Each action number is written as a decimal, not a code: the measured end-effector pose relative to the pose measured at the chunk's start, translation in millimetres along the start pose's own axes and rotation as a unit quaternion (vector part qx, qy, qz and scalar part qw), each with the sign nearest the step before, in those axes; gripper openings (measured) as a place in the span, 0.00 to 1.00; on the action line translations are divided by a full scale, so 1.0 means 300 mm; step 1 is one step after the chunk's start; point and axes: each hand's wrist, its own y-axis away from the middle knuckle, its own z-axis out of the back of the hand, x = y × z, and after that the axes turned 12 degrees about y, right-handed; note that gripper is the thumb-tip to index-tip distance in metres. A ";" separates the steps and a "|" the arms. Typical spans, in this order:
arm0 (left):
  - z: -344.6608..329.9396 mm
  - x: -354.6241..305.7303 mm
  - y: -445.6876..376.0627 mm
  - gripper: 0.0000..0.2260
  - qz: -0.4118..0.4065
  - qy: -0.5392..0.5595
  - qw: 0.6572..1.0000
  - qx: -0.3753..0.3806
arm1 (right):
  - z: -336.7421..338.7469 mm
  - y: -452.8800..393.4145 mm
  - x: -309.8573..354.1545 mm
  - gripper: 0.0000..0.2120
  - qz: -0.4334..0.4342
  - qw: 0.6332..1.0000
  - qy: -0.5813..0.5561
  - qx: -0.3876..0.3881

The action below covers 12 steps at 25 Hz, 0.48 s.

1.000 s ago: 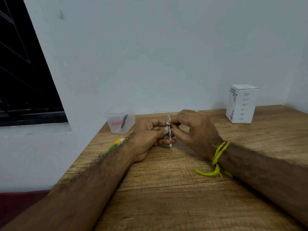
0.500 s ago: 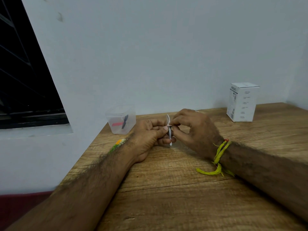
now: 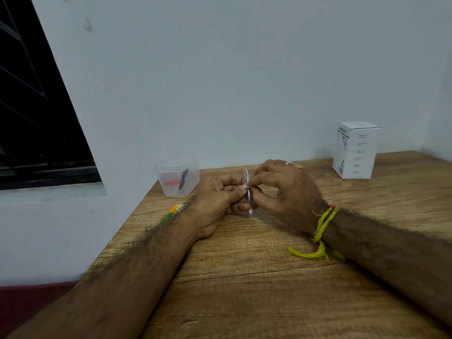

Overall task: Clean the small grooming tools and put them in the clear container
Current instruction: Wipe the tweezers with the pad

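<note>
A thin silver grooming tool [image 3: 247,182] stands almost upright between my two hands over the wooden table [image 3: 256,277]. My left hand [image 3: 217,204] grips its lower part, fingers curled round it. My right hand [image 3: 286,192] pinches the tool near its middle with thumb and forefinger, a scrap of something white under the fingertips. The tool's white lower tip pokes out below my fingers. The clear container [image 3: 177,176] stands at the table's back left corner, open, holding a pink tool and a black tool.
A white cardboard box [image 3: 354,150] stands at the back right against the wall. A small orange-and-green object [image 3: 174,211] lies by the left edge, partly behind my left wrist. A dark window is on the left.
Both hands stay together on the tool; my right fingertips have shifted slightly along it. The view has tilted a little.
</note>
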 end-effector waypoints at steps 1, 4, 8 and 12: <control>0.000 -0.001 0.000 0.07 0.000 0.002 1.000 0.000 | 0.000 0.000 0.000 0.06 0.002 1.000 0.005 -0.002; 0.002 -0.006 0.001 0.07 0.001 0.008 1.000 -0.007 | -0.001 -0.002 0.006 0.07 0.011 1.000 -0.001 0.001; 0.003 -0.005 0.000 0.07 0.003 0.022 1.000 -0.004 | -0.002 -0.003 0.002 0.07 0.008 1.000 0.009 -0.008; 0.004 0.002 -0.009 0.07 -0.001 0.023 1.000 -0.011 | -0.002 -0.001 0.000 0.05 0.015 1.000 0.002 0.001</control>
